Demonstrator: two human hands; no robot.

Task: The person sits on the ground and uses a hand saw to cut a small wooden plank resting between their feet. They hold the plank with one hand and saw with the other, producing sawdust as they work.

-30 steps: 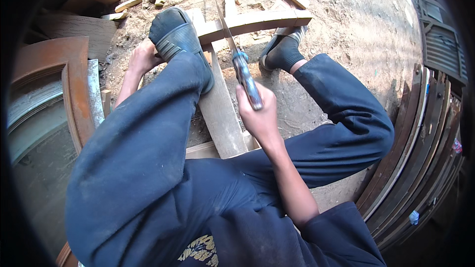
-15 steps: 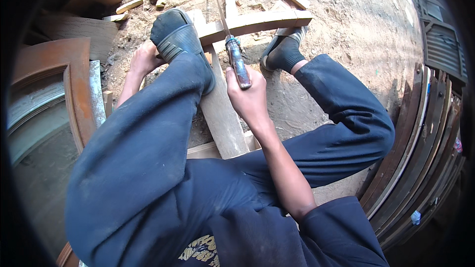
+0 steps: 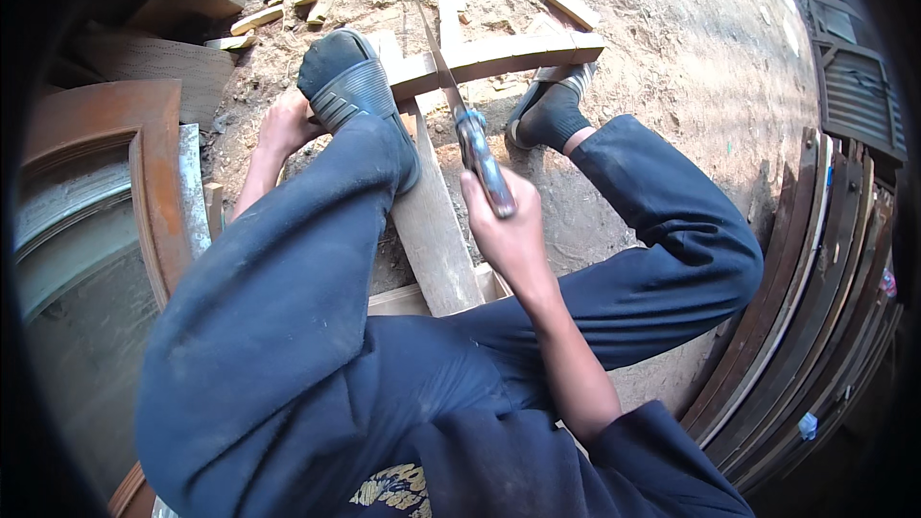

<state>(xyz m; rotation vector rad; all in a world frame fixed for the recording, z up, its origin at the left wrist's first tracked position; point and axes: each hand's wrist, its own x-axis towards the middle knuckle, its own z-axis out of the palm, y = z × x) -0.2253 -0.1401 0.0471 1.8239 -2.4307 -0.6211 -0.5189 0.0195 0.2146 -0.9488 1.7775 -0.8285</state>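
Gripping saw point(image 3: 470, 139) by the handle, right hand point(image 3: 508, 221) wrapped round it. Blade crosses wooden bar point(image 3: 518, 53) just right of the left sandal point(image 3: 355, 91), tip beyond the far edge. Left hand point(image 3: 286, 125) sits beside that sandal, partly hidden; can't tell its grip. Open dirt ground point(image 3: 691, 58) right of the bar's end, bounded by stacked boards point(image 3: 791, 278) lower right.

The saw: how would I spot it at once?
Start at the dark trousers. Between the feet runs a wooden bar; the saw crosses it, handle in the right hand. Unlike the bar, the saw has a thin, tapering blade.
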